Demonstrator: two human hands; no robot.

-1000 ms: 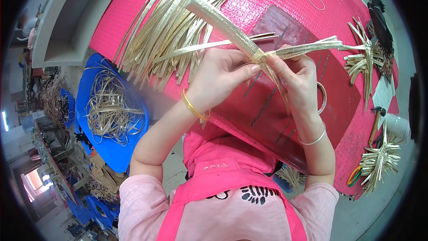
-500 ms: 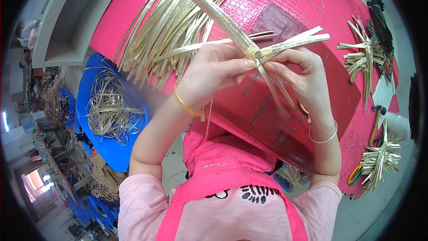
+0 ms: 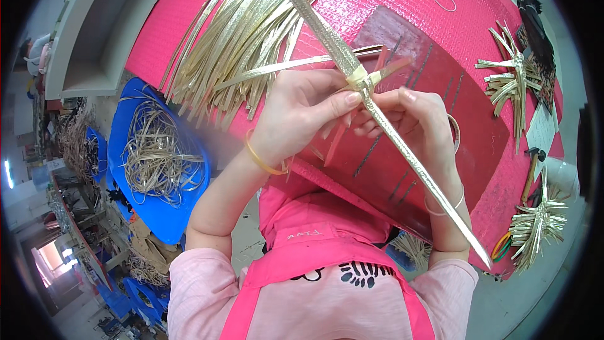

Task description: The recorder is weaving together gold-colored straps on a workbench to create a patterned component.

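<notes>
Above the near part of the table, my left hand (image 3: 296,107) pinches a cross-shaped bundle of flat gold strips (image 3: 343,56) close to its folded crossing. One wide arm of the bundle stretches up and away. A long strip (image 3: 428,182) slants down to the right, passing over my right hand (image 3: 415,113) and in front of the wrist. My right hand is curled against the crossing from the other side, its fingers partly hidden by that strip. Short strip ends near the crossing are blurred.
A pile of loose gold strips (image 3: 239,38) lies on the pink table cover (image 3: 352,0). Under my hands is a dark red board (image 3: 440,126) with slits. Two finished-looking strip bundles (image 3: 517,75) sit at the right, near a hammer (image 3: 532,164). A blue tub (image 3: 160,217) holds tangled strips.
A long strip now points down to the right across my right hand, where strips pointed up right before. My right hand has curled its fingers and turned.
</notes>
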